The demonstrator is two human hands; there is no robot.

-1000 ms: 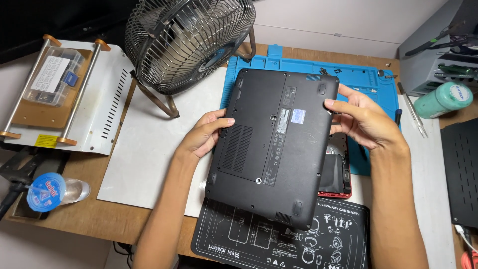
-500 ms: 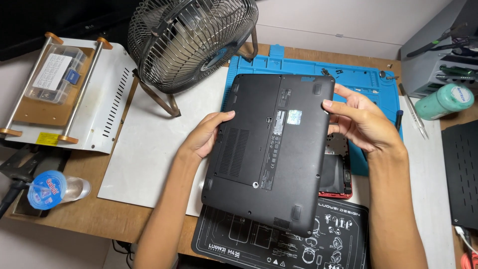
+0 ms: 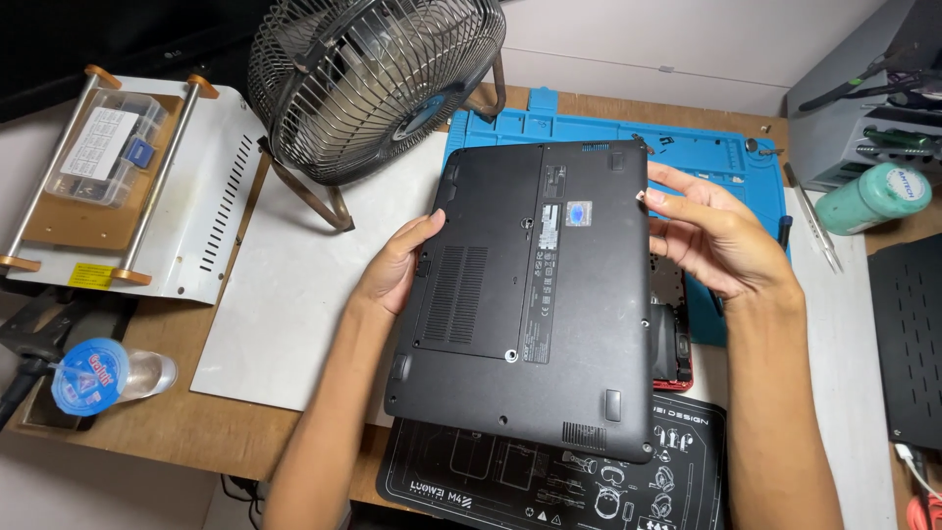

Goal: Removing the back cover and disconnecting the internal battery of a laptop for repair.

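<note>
The work surface was a wooden desk point(image 3: 147, 432) against a pale wall, with a white mat point(image 3: 294, 294) laid on it. The black laptop base point(image 3: 535, 294) was held bottom-up above the desk, just right of the white mat. A blue silicone mat point(image 3: 706, 157) lay behind the laptop base, a black printed mat point(image 3: 471, 481) under its near edge, and a wire-cage fan point(image 3: 378, 79) stood behind its left corner. Its long axis ran near to far, tilted slightly rightward at the near end. The left hand point(image 3: 397, 265) clasped its left edge; the right hand point(image 3: 711, 240) touched its right edge, fingers loosely spread.
</note>
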